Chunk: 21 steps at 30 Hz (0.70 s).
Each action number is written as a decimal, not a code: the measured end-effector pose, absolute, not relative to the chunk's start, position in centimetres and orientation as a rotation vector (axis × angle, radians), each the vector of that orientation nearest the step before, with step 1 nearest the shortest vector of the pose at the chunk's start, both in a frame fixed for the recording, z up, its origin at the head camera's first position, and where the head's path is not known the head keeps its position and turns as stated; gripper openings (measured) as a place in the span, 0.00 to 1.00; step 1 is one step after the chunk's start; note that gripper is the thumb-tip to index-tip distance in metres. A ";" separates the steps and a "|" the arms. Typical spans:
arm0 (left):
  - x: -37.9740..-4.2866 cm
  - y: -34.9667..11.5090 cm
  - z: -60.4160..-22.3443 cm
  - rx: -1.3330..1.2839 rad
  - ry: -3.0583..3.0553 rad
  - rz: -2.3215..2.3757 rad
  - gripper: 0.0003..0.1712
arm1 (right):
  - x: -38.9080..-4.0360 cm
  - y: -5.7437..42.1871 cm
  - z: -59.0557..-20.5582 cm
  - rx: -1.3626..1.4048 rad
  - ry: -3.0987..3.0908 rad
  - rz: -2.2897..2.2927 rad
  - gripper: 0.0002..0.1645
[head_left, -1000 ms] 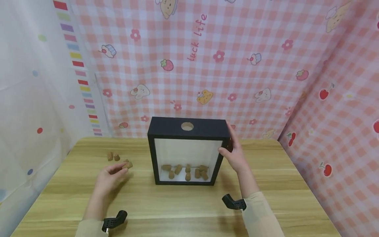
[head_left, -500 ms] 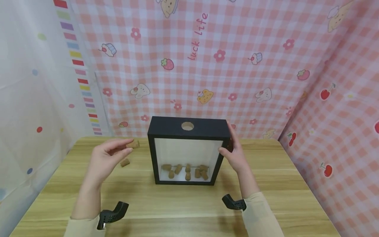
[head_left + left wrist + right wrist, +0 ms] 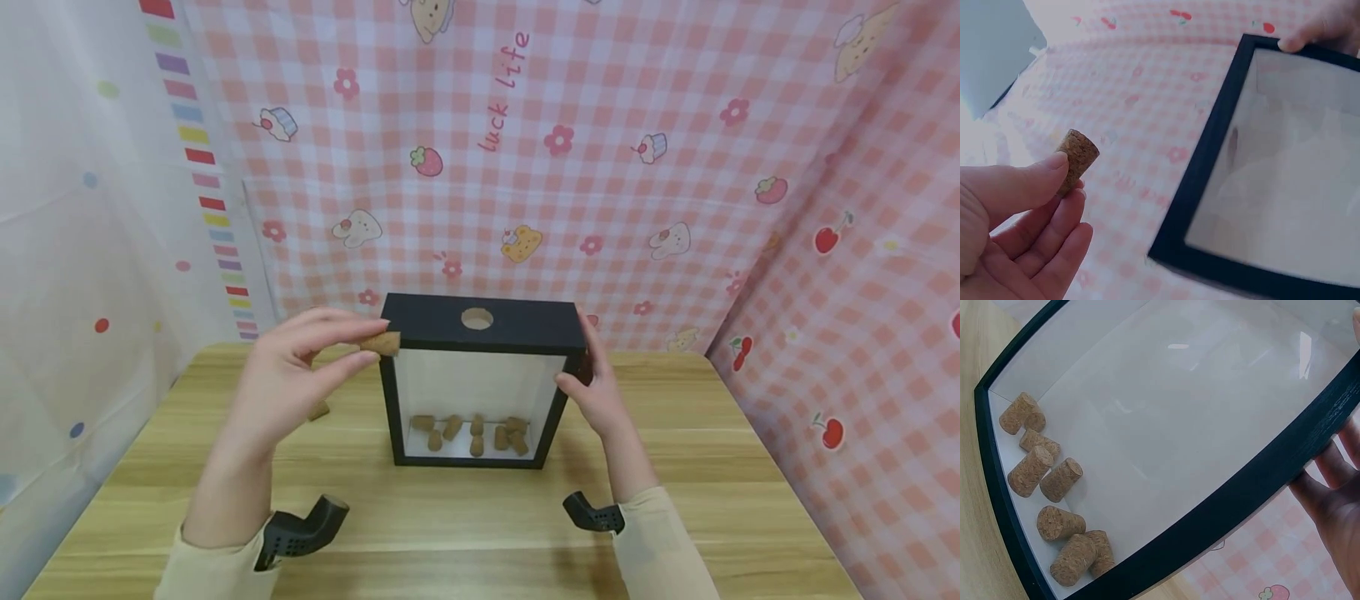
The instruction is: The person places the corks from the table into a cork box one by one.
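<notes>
Left grip (image 3: 281, 375) pinching cork (image 3: 385, 342), right grip (image 3: 598, 398) clasping black-framed box (image 3: 528, 327), tabletop cork (image 3: 320, 411) partly hidden

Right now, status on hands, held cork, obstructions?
Left hand pinches cork, clear of the black box. Right hand grips box's right side. Top hole uncovered; nothing seen blocking.

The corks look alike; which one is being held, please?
The cork pinched by the left hand; the other visible ones are inside the black-framed box or on the table.

tabletop cork (image 3: 320, 411) partly hidden, sleeves (image 3: 663, 546) cropped
</notes>
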State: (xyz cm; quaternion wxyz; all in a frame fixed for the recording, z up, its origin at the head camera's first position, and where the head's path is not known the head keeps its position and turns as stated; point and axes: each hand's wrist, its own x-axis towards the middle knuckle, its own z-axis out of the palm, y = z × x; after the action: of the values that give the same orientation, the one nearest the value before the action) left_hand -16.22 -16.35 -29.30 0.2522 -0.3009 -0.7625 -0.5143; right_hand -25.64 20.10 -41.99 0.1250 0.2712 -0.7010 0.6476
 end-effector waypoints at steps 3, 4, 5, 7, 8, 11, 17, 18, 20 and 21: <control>-16.5 -15.4 -28.5 -0.881 -2.060 -1.375 0.21 | -25.6 20.1 -42.0 0.805 -2.035 1.899 0.53; -16.6 -15.0 -28.2 -0.902 -2.062 -1.363 0.21 | -25.6 20.1 -41.9 0.806 -2.035 1.899 0.53; -16.8 -14.7 -28.0 -0.918 -2.069 -1.354 0.20 | -25.6 20.1 -41.9 0.806 -2.037 1.899 0.53; -17.2 -13.9 -27.5 -0.937 -2.090 -1.328 0.20 | -25.5 20.2 -41.9 0.798 -2.041 1.897 0.53; -17.4 -13.5 -27.3 -0.945 -2.104 -1.316 0.20 | -25.5 20.2 -41.9 0.792 -2.043 1.897 0.53; -18.4 -12.3 -26.8 -0.943 -2.160 -1.253 0.19 | -25.5 20.1 -41.9 0.775 -2.051 1.889 0.53; -20.7 -9.9 -26.3 -0.973 -2.253 -1.099 0.16 | -25.5 20.1 -42.0 0.760 -2.065 1.884 0.53; -21.0 -9.6 -26.2 -0.976 -2.266 -1.076 0.15 | -25.5 20.1 -42.0 0.752 -2.069 1.882 0.53; -21.6 -9.1 -26.1 -0.983 -2.285 -1.042 0.15 | -25.5 20.1 -42.0 0.741 -2.074 1.874 0.52; -21.8 -8.9 -26.1 -0.979 -2.301 -1.021 0.14 | -25.5 20.1 -42.0 0.736 -2.076 1.869 0.52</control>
State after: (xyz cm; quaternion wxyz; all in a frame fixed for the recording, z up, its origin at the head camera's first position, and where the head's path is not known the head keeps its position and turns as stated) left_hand -21.82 -8.90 -26.05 0.2182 -0.3538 -0.8313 -0.3689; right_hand -25.54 20.13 -42.00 0.1261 0.2528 -0.7130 0.6417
